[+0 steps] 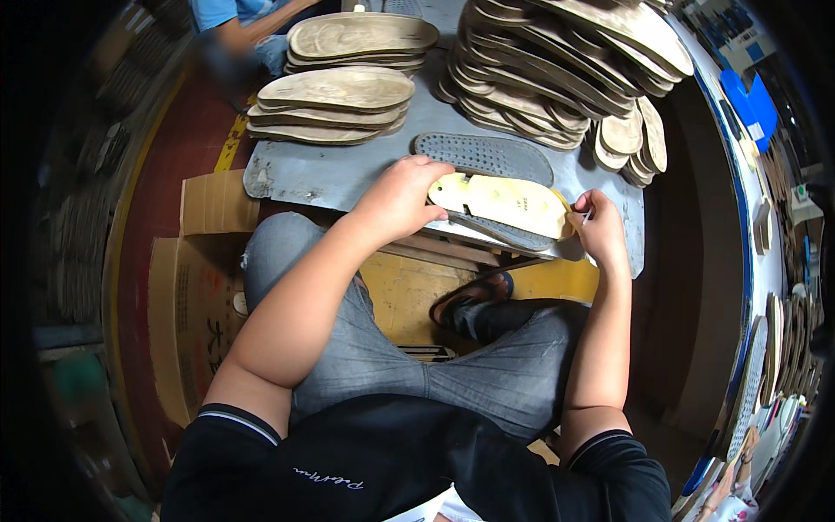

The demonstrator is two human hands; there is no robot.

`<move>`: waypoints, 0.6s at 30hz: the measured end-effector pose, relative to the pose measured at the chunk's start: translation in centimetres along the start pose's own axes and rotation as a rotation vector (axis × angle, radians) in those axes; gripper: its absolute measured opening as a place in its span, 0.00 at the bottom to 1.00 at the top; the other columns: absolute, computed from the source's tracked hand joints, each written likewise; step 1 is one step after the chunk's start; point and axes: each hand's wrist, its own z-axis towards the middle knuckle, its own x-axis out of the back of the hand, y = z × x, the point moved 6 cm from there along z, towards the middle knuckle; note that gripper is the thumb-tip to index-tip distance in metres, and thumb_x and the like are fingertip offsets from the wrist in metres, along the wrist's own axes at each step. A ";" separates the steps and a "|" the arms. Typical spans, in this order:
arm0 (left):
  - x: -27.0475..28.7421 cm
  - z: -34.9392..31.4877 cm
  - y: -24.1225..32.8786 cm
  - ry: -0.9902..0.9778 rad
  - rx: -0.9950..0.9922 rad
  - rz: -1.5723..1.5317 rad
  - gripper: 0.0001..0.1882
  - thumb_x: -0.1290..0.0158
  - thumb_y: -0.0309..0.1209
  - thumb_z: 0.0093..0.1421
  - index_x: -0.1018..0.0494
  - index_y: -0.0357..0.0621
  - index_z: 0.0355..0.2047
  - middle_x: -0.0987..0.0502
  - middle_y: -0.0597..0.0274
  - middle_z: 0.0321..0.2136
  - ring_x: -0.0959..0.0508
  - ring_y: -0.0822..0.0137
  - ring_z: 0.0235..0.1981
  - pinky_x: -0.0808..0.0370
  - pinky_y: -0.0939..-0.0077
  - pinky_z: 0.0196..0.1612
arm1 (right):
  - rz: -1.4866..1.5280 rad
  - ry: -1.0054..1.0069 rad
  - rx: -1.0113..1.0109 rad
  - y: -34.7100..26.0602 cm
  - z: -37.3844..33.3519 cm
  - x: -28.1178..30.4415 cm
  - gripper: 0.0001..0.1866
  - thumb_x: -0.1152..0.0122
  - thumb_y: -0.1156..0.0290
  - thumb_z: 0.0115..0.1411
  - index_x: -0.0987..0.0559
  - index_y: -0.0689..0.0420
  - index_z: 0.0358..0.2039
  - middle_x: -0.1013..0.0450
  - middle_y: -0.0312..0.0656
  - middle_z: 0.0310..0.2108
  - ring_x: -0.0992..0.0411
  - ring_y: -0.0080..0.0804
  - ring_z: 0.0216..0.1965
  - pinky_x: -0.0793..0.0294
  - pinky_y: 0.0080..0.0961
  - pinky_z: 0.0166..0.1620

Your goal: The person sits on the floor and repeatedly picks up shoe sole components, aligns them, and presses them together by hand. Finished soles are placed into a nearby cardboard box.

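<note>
left hand [402, 196] and right hand [600, 228], apart, grip opposite ends of a yellow sole-shaped plate [504, 200] at the worktop's [304, 176] near edge, seemingly aligning it; the next move calls for steadiness.

Centre brightly lit; rim black, fisheye-bent, blurred.

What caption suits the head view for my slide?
Left hand and right hand hold a yellow sole-shaped piece over a gray sole, near stacked soles.
</note>
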 end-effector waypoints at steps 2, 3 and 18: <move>0.3 -0.1 0.1 -0.008 -0.034 0.006 0.36 0.18 0.29 0.55 0.16 0.40 0.65 0.13 0.45 0.58 0.13 0.40 0.59 0.16 0.51 0.65 | 0.030 -0.020 -0.053 0.0 -0.1 0.4 0.07 0.28 0.78 0.61 0.19 0.62 0.38 0.20 0.42 0.31 0.25 0.32 0.31 0.21 0.36 0.41; 0.3 -0.1 0.1 -0.014 -0.031 0.010 0.36 0.18 0.29 0.55 0.15 0.40 0.65 0.13 0.45 0.58 0.13 0.40 0.59 0.16 0.51 0.65 | 0.025 -0.039 -0.098 -0.1 -0.3 0.8 0.06 0.29 0.78 0.61 0.19 0.62 0.38 0.20 0.42 0.31 0.25 0.32 0.32 0.21 0.35 0.41; 2.2 0.8 3.6 0.051 -0.094 -0.012 0.52 0.15 0.38 0.53 0.25 0.50 0.77 0.22 0.51 0.68 0.16 0.46 0.64 0.16 0.51 0.67 | -0.015 0.164 0.000 1.0 0.9 2.8 0.05 0.33 0.73 0.65 0.20 0.60 0.38 0.18 0.48 0.33 0.20 0.39 0.37 0.18 0.39 0.48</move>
